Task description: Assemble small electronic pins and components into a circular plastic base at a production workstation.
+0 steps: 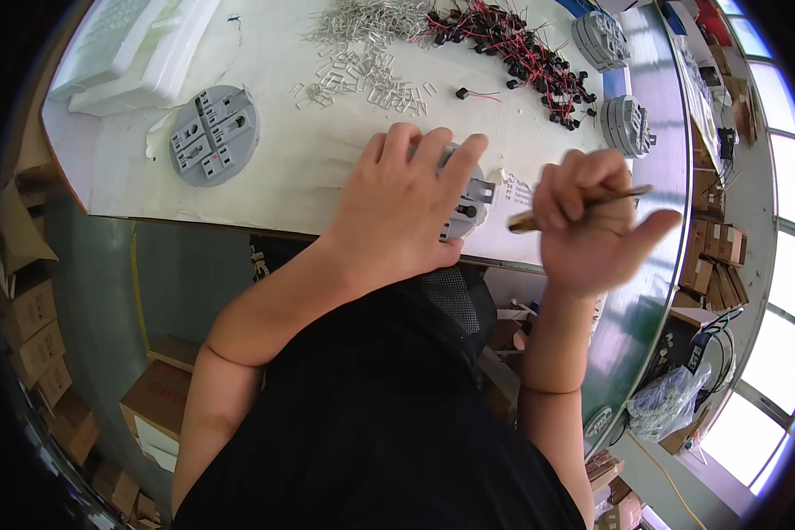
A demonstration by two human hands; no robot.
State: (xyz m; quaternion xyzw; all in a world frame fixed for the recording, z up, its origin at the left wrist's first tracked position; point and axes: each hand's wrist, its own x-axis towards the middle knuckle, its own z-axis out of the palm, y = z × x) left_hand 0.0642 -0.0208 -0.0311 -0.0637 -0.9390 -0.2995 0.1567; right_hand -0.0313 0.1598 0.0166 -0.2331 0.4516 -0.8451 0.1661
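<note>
My left hand [400, 199] is wrapped over a grey round plastic base [470, 212] at the table's front edge, its fingers across the far rim and the thumb at the near side. Most of that base is hidden under the hand. Just right of it, my right hand [587, 216] is raised with its fingers curled round a slim gold-brown tool [526, 222] with a thin pointed end. Motion blurs this hand a little, and the tool's exact kind is unclear. The thumb sticks out to the right. Tool and base are apart.
Another grey round base [214, 137] lies at left, near white foam trays [141, 53]. Farther back are a heap of metal U-shaped clips [371, 62] and a pile of black parts with red wires [512, 49]. Stacked grey bases [627, 125] stand at right.
</note>
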